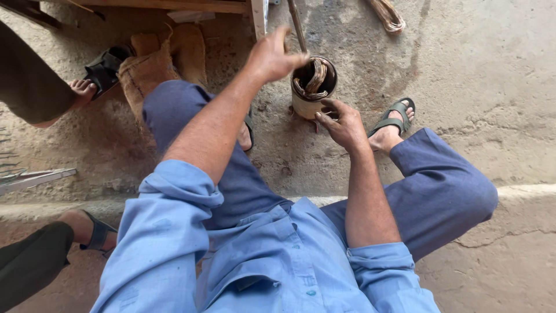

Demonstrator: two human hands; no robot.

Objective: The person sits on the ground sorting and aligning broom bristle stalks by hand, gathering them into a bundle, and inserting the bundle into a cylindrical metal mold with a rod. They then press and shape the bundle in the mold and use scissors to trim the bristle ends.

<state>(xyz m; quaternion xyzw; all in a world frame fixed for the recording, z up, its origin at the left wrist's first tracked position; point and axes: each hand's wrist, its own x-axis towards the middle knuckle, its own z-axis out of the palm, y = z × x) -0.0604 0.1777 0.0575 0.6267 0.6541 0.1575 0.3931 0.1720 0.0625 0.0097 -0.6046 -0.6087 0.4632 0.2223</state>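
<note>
A small round motor stator [313, 87] with copper wire coils inside stands on the concrete floor between my feet. My left hand [272, 55] is shut on a thin metal rod [297, 26] that runs down into the coil opening. My right hand [344, 123] rests against the stator's lower right side, its fingers curled on the outer shell. I sit on a low step in a blue shirt and blue trousers, with green sandals on my feet.
A burlap sack [156, 61] lies at upper left beside my knee. Other people's sandalled feet show at the left edge [87, 87] and lower left [87, 229]. A bundle of wire [388, 16] lies at the top. Wooden planks [174, 6] run along the top.
</note>
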